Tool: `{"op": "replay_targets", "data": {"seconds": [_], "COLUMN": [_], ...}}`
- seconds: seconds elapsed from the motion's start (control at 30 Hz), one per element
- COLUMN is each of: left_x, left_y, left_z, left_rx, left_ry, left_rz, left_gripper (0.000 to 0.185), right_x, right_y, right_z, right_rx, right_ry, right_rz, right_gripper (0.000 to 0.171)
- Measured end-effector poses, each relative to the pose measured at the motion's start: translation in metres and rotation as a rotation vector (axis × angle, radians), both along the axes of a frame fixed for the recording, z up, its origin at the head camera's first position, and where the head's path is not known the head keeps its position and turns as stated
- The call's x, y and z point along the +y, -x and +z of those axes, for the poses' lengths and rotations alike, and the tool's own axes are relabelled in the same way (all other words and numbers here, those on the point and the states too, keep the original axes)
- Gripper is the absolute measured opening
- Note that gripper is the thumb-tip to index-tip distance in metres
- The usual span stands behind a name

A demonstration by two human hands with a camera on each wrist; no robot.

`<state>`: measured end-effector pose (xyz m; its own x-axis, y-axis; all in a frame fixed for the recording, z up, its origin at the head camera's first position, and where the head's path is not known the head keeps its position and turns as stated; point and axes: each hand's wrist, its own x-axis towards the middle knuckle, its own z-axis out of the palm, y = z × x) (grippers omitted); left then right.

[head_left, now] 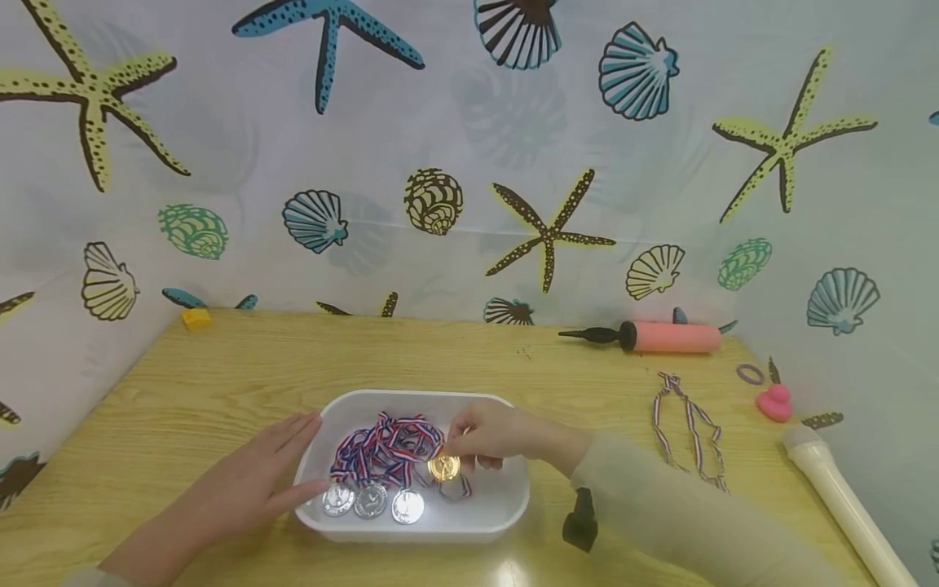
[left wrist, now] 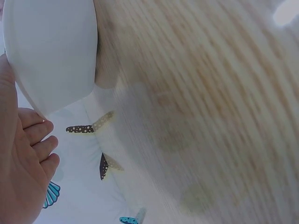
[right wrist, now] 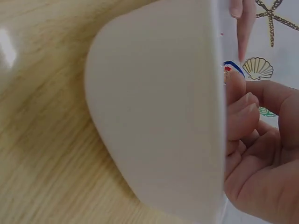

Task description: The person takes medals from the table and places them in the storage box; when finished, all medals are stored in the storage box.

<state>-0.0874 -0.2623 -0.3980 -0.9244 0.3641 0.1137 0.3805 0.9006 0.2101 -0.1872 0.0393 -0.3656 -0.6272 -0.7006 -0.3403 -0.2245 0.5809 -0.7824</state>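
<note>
A white plastic tub (head_left: 499, 514) stands on the wooden table near me. Inside it lie several medals on tangled red, white and blue ribbons (head_left: 374, 452). Three silver medals (head_left: 370, 500) sit in a row along the near side. My right hand (head_left: 487, 432) reaches over the tub's right end and pinches a gold medal (head_left: 443, 467) between thumb and fingers. In the right wrist view the tub wall hides that medal. Against the tub's left rim rests my left hand (head_left: 245, 477), its fingers fairly straight, also touching the rim in the left wrist view.
At the back right lies a pink hand pump (head_left: 675, 337) with a black nozzle. Right of the tub are a loose striped ribbon (head_left: 693, 424), a purple ring (head_left: 750, 374), a pink duck (head_left: 774, 403) and a white tube (head_left: 844, 497). A yellow block (head_left: 196, 319) sits far left.
</note>
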Motion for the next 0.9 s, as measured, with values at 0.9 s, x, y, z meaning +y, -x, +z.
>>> {"op": "replay_targets", "data": {"seconds": [0.9], "left_x": [-0.001], "left_y": [0.000], "left_z": [0.000], "left_rx": [0.007], "left_ry": [-0.005], "left_rz": [-0.004], "left_gripper": [0.076], "right_x": [-0.015], "right_y": [-0.014], "right_z": [-0.038], "right_rx": [0.157], "right_ry": [-0.200], "right_rz": [0.056], "right_gripper": [0.027]}}
